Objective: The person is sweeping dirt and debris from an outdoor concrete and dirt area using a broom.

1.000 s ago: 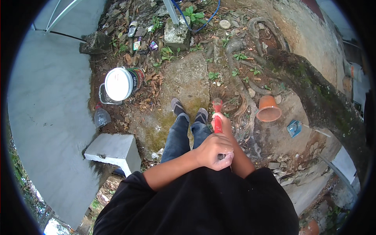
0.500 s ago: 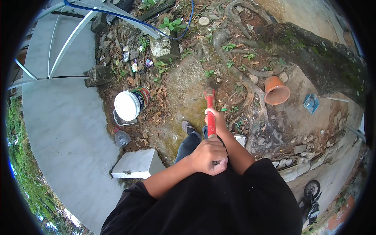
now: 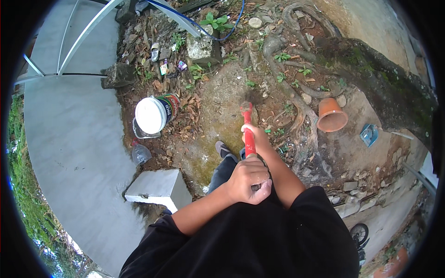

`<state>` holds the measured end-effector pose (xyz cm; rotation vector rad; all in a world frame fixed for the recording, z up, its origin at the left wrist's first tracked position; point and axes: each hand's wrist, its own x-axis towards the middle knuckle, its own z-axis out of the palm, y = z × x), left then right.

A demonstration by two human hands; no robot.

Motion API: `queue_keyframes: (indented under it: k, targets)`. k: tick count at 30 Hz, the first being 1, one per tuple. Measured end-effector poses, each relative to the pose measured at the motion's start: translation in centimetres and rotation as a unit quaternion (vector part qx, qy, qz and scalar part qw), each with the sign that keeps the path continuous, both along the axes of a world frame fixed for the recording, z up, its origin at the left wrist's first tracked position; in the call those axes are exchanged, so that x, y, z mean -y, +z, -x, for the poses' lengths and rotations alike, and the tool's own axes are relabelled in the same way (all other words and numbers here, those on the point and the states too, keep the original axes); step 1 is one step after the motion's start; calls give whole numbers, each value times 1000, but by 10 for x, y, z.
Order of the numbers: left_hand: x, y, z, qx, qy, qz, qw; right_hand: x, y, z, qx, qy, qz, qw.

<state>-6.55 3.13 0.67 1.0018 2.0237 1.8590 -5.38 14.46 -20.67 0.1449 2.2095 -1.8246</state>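
Observation:
A long tool with a red shaft (image 3: 250, 142) points away from my body, held in both fists. My left hand (image 3: 250, 180) wraps its near end, close to my black shirt. Farther along, my right hand (image 3: 255, 135) grips the shaft. The tool's brownish head (image 3: 245, 108) is at or just above a patch of dark loose soil (image 3: 254, 95); contact is unclear, and so is the kind of tool. My sandalled left foot (image 3: 224, 149) stands on the mossy ground behind the head.
To the left are a white-lidded bucket (image 3: 150, 116), a plastic bottle (image 3: 140, 154), a white block (image 3: 155, 186) and a grey slab (image 3: 69, 139). Tree roots (image 3: 301, 109), an orange pot (image 3: 332, 115) and a blue dustpan-like scoop (image 3: 369, 135) lie right. A mossy trunk (image 3: 380, 78) rises beyond.
The view has shifted slightly, so the ground objects sit a little differently in it. Both hands keep the same grip, and the tool has barely moved relative to my body.

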Motion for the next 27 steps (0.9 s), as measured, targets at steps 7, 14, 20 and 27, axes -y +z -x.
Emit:
queue_keyframes:
  k: [7,14,20,27]
  targets:
    - [19,71,-18,-11,64,-65,996,7,79,1,-36,113,-67,991]
    - [63,-4,-16,42,144,-21,988,33,-3,16,-11,94,-137,986]
    - [111,41,-29,-6,154,-37,987,113,44,5,-55,176,-52,981]
    - [176,29,-11,73,13,-138,988,125,66,-37,70,14,-206,976]
